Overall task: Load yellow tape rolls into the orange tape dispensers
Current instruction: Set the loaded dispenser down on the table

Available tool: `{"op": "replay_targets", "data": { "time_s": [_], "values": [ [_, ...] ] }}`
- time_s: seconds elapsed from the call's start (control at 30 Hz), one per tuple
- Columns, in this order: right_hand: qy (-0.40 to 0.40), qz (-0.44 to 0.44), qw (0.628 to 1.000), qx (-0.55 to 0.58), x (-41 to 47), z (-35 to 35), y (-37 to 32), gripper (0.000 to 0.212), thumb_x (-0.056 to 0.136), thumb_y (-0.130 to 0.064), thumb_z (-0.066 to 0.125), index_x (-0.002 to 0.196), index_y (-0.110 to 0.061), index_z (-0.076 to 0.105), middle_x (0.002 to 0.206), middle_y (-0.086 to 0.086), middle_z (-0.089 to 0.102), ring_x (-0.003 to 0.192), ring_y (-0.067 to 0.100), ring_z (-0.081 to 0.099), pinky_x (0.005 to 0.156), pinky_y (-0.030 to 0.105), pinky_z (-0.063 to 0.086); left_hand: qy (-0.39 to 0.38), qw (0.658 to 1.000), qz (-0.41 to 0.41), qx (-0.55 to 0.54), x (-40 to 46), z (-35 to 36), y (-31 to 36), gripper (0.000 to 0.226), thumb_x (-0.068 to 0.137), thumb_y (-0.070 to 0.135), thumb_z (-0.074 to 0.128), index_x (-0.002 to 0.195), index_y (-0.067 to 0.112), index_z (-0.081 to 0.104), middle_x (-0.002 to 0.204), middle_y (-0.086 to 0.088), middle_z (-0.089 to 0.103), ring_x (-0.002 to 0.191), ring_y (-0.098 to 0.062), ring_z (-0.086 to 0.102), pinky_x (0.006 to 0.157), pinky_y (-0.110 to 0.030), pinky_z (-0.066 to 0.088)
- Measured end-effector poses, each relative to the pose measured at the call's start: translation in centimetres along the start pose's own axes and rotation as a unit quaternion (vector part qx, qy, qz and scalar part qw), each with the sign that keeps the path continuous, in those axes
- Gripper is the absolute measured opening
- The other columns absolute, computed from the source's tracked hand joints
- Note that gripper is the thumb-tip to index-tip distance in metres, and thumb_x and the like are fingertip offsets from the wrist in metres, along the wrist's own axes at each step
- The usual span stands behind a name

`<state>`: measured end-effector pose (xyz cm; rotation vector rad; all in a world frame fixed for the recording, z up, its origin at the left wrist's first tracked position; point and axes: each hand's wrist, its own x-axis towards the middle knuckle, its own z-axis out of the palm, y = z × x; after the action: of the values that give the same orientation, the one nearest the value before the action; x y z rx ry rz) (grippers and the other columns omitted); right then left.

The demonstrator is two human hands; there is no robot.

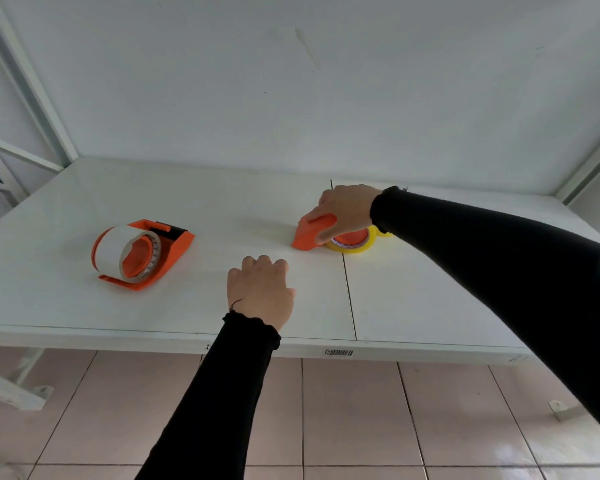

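Observation:
Two orange tape dispensers lie on the white table (84, 306). The left dispenser (174, 251) rests on its side with a pale roll of tape (118, 251) on its wheel. My right hand (343, 211) grips the second orange dispenser (309, 237) from above, on the table's right half. A yellow tape roll (364, 245) sits around that dispenser's orange wheel, partly hidden under my palm. A bit of another yellow roll (385, 233) peeks out behind my wrist. My left hand (260, 292) rests palm down on the table near the front edge, fingers curled, holding nothing.
A seam (349, 289) runs front to back across the tabletop, just right of my left hand. A white wall (291, 98) rises behind the table, with a white metal frame (25, 81) at the far left. Pink floor tiles (361, 427) lie below the front edge.

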<state>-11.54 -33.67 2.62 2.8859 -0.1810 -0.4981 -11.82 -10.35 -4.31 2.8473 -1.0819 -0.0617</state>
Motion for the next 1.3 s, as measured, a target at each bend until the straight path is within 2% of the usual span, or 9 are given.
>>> {"op": "replay_targets", "data": {
  "time_s": [0.23,0.43,0.73,0.87,1.0,1.1,1.2,1.27,1.3],
  "values": [
    [0.037,-0.027,0.996,-0.070,0.9,-0.4,-1.2,0.052,0.087,-0.069,0.052,0.134,-0.047,0.061,0.118,-0.009,0.066,0.098,0.018,0.058,0.073,0.029,0.039,0.006,1.000,-0.001,-0.024,0.2,0.1,0.6,0.046,0.094,0.043,0.046,0.137,0.029,0.051,0.134,-0.001,0.056,0.125,-0.025,0.046,0.096,-0.037,0.038],
    [0.029,-0.026,0.997,-0.073,0.8,-0.8,-1.4,0.051,0.088,-0.066,0.053,0.134,-0.045,0.062,0.120,-0.013,0.068,0.096,0.016,0.057,0.074,0.028,0.037,0.001,0.999,-0.001,-0.035,0.2,0.1,0.6,0.046,0.094,0.043,0.047,0.138,0.029,0.050,0.135,-0.001,0.055,0.127,-0.025,0.045,0.097,-0.037,0.037],
    [0.022,-0.011,0.997,-0.073,-0.2,0.5,0.5,0.050,0.083,-0.070,0.053,0.129,-0.051,0.062,0.098,-0.014,0.055,0.087,0.017,0.053,0.070,0.029,0.039,-0.002,0.999,-0.002,-0.039,0.1,0.1,0.8,0.046,0.093,0.043,0.048,0.137,0.030,0.051,0.135,-0.001,0.055,0.126,-0.025,0.045,0.096,-0.036,0.037],
    [0.010,-0.007,0.996,-0.089,-0.9,0.8,1.5,0.049,0.082,-0.070,0.052,0.123,-0.047,0.065,0.108,-0.010,0.066,0.098,0.021,0.064,0.076,0.031,0.046,0.001,0.999,-0.003,-0.039,0.1,0.0,0.7,0.046,0.093,0.042,0.048,0.137,0.029,0.051,0.136,-0.001,0.054,0.127,-0.025,0.045,0.097,-0.036,0.037],
    [0.006,0.000,0.995,-0.104,-1.5,1.1,1.5,0.053,0.085,-0.069,0.050,0.134,-0.049,0.056,0.120,-0.004,0.062,0.109,0.027,0.063,0.077,0.032,0.045,0.002,0.999,-0.001,-0.037,0.0,-0.2,1.0,0.045,0.094,0.043,0.047,0.137,0.030,0.050,0.136,-0.001,0.054,0.127,-0.024,0.045,0.097,-0.036,0.037],
    [-0.018,0.022,0.994,-0.103,-1.6,1.3,1.1,0.059,0.085,-0.066,0.054,0.140,-0.045,0.047,0.129,0.001,0.060,0.115,0.032,0.061,0.091,0.042,0.050,0.000,0.999,0.000,-0.036,-0.3,-0.2,0.5,0.045,0.094,0.042,0.047,0.137,0.030,0.050,0.136,-0.001,0.055,0.127,-0.025,0.045,0.096,-0.036,0.037],
    [-0.026,0.066,0.990,-0.121,-1.4,1.8,0.1,0.079,0.083,-0.072,0.053,0.153,-0.044,0.029,0.154,0.005,0.044,0.142,0.037,0.040,0.116,0.062,0.025,0.004,0.999,-0.007,-0.046,-0.9,-0.7,-0.7,0.046,0.095,0.042,0.048,0.138,0.029,0.050,0.137,-0.001,0.054,0.128,-0.026,0.045,0.097,-0.037,0.037],
    [0.039,0.060,0.994,-0.088,-1.4,1.0,-1.8,0.086,0.086,-0.073,0.050,0.159,-0.039,0.019,0.165,0.004,0.029,0.155,0.033,0.020,0.120,0.063,0.007,0.015,0.998,-0.007,-0.060,-1.4,-1.3,-1.8,0.045,0.096,0.041,0.048,0.139,0.029,0.049,0.137,-0.001,0.055,0.129,-0.026,0.045,0.097,-0.037,0.038],
    [0.088,0.042,0.994,-0.040,-1.4,0.3,-3.3,0.083,0.089,-0.069,0.051,0.159,-0.035,0.023,0.165,0.003,0.031,0.155,0.029,0.021,0.122,0.060,0.008,0.025,0.997,-0.005,-0.072,-1.6,-1.6,-2.5,0.045,0.096,0.039,0.048,0.140,0.028,0.049,0.138,-0.001,0.055,0.129,-0.026,0.046,0.097,-0.038,0.038]
  ]
}}
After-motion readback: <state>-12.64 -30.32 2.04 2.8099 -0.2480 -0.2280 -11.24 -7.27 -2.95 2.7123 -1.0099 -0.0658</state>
